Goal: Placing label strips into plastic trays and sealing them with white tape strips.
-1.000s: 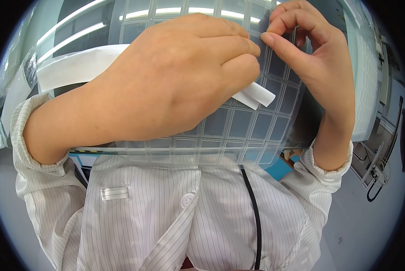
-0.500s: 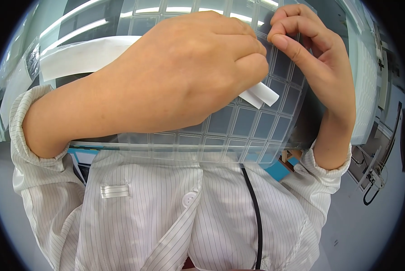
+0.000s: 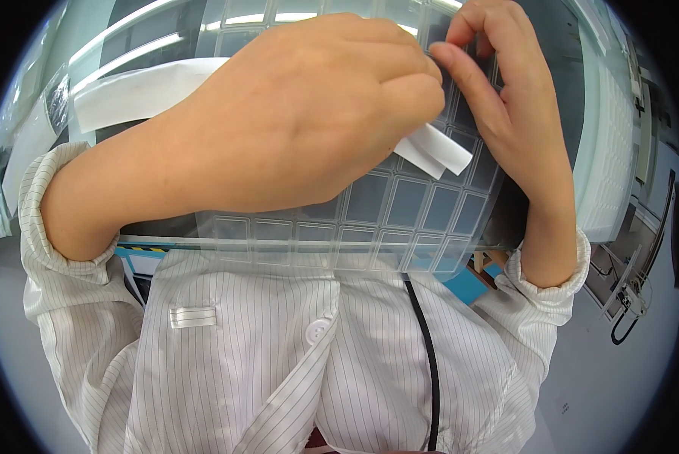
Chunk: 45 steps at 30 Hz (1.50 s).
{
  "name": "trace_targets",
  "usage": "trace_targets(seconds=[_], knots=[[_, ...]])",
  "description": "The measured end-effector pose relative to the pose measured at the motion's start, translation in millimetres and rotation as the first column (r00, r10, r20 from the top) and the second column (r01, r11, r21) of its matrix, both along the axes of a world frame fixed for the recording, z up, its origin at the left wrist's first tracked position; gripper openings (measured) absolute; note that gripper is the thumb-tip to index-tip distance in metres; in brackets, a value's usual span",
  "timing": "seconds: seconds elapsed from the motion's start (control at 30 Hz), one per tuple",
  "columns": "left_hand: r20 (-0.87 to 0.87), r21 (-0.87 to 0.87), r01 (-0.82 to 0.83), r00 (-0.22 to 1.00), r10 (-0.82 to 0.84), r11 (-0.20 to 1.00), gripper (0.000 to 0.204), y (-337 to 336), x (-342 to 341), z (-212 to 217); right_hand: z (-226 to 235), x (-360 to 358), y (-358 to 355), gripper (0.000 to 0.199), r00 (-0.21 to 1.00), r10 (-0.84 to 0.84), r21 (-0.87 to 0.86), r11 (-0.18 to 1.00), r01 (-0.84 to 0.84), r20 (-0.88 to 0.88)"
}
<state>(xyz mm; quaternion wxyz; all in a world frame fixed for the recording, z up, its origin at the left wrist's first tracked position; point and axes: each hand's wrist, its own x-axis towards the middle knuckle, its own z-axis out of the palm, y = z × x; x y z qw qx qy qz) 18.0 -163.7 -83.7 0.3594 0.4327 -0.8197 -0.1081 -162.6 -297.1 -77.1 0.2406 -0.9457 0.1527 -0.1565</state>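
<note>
My left hand (image 3: 332,106) is closed, back of the hand up, over a clear plastic tray (image 3: 369,198) with rows of rectangular compartments. From under its little-finger side sticks out the folded end of a white paper strip (image 3: 435,150), which it appears to grip; the fingertips are hidden. Close to those knuckles, my right hand (image 3: 498,83) has its thumb and bent index finger brought together in a pinch. Whatever lies between them is too small or hidden to name.
Beside my left forearm lies a wide white strip (image 3: 139,94); whether it joins the folded end is hidden. Crumpled clear film (image 3: 55,98) is at the far left. More clear trays (image 3: 610,144) stand at the right. The table's front edge (image 3: 165,244) runs close to my body.
My right hand has moved left and away from me, closer to the left knuckles, with its fingers repositioned. My left hand has shifted slightly left and away. The strip's folded end shows a little more.
</note>
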Motion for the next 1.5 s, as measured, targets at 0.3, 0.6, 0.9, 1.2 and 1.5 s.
trace_targets(seconds=[0.3, 0.6, 0.9, 1.2, 1.5], knots=[[0.051, -0.297, 0.007, 0.999, 0.008, 0.955, 0.012, -40.9, 0.9, -9.2, 29.7, -25.0, -7.6, 0.009, 0.999, 0.034, 0.552, 0.833, -0.04, 0.022], [0.227, -0.632, 0.035, 0.963, 0.142, 0.774, 0.011, -42.7, -4.5, 1.1, 45.7, -29.2, -14.7, 0.013, 0.978, 0.18, 0.091, 0.978, -0.19, 0.106], [0.099, 0.264, -0.162, 0.985, 0.141, 0.951, 0.01, -3.7, 1.9, 35.2, 33.3, -20.4, -24.1, 0.006, 1.0, 0.007, 0.617, 0.787, 0.007, -0.02], [0.018, 0.275, -0.202, 0.979, 0.205, 0.94, 0.009, -5.4, 4.7, 28.2, 25.3, -11.1, -2.4, 0.008, 0.986, 0.166, 0.112, 0.98, -0.167, 0.014], [0.061, -0.102, -0.111, 0.991, 0.117, 0.989, 0.012, -3.9, -19.2, 8.9, 28.3, -31.1, -30.5, 0.009, 0.994, -0.07, 0.459, 0.882, 0.102, -0.087]])
